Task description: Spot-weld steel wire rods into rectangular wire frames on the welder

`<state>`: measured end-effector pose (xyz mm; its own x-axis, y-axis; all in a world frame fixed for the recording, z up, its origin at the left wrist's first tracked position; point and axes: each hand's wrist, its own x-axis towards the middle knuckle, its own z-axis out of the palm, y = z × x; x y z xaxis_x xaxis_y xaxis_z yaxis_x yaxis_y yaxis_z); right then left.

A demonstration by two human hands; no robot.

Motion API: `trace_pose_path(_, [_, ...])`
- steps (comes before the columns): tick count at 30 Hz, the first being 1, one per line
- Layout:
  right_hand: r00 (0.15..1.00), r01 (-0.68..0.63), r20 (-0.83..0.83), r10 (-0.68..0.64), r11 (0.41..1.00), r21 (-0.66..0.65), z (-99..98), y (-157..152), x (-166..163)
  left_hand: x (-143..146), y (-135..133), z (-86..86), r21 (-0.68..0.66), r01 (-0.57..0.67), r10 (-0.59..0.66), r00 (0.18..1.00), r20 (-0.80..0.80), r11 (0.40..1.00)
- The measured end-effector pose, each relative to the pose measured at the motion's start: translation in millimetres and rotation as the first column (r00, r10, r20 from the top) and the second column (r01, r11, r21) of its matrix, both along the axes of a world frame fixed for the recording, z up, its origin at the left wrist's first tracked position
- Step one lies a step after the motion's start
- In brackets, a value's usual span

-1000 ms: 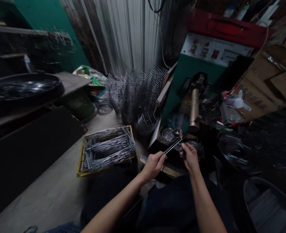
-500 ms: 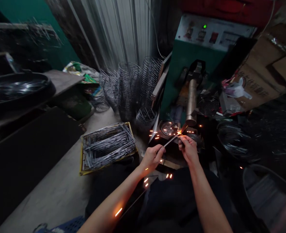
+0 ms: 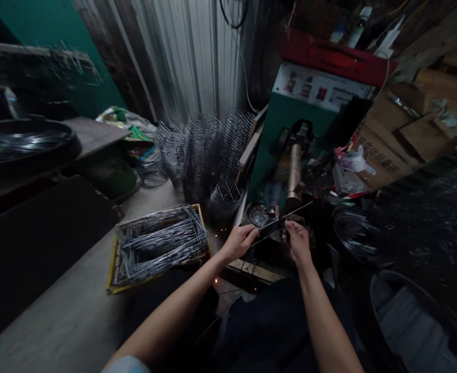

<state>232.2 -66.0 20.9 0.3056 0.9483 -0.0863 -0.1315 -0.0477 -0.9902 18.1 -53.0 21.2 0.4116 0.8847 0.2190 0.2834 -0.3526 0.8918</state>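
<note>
Wires [image 3: 268,226] between left fingers [image 3: 249,229] and right fingers [image 3: 293,228], gripped ends hidden.

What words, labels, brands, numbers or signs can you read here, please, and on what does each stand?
"折叠床": apparently the end of the line on the cardboard box; its earlier characters are too blurred.
Control panel: any markings too small to read.
Bottle: any label unreadable.

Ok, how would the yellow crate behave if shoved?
The yellow crate would probably slide rather than tip; it looks low and broad. It's likely heavy, since metal-looking wires fill much of it. Those wires lie at mixed angles, so they may shift.
</note>
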Motion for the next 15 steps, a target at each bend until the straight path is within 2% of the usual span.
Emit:
trace_pose_path(7, [1.0, 0.002, 0.014, -0.002, 1.0, 0.016, -6.4, 3, -1, -6, 11, 6.1, -0.012, 0.023, -0.023, 0.999, -0.03, 1.0])
trace_pose_path(10, [1.0, -0.001, 0.025, 0.001, 1.0, -0.018, -4.3, -1, -1, -8, 11, 5.6, -0.031, 0.039, -0.041, 0.997, -0.062, 0.999])
trace_pose_path(12, [0.997, -0.021, 0.075, 0.025, 0.998, -0.057, -2.5, -13, 0, -9, 13, 4.9, -0.034, 0.041, -0.043, 0.996, -0.074, 0.999])
trace_pose_path(15, [0.963, -0.138, 0.207, 0.171, 0.976, -0.165, -4.5, -47, 3, -8, 16, 4.4, -0.007, 0.044, -0.044, 0.996, -0.073, 0.999])
